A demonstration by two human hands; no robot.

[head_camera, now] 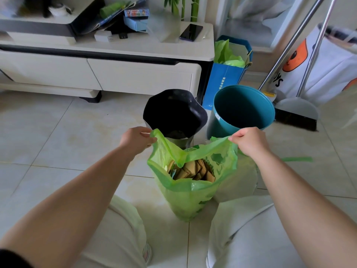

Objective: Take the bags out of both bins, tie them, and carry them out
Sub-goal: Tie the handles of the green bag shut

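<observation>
A green plastic bag (188, 198) stands on the tiled floor between my knees, its mouth wide and brown cardboard scraps showing inside. My left hand (137, 140) pinches the bag's left rim and holds it up. My right hand (250, 141) pinches the right rim, stretching the far edge between both hands. Just behind the bag stand two bins: one lined with a black bag (174, 111) with a little rubbish at its bottom, and a teal bin (218, 124) with no liner in it.
A white TV cabinet (108, 72) runs along the back left, with a phone (191, 31) and boxes on top. A blue paper bag (224, 78) holding green plastic leans by it. A broom and dustpan (297, 111) stand at the right. A green strip (297, 159) lies on the floor.
</observation>
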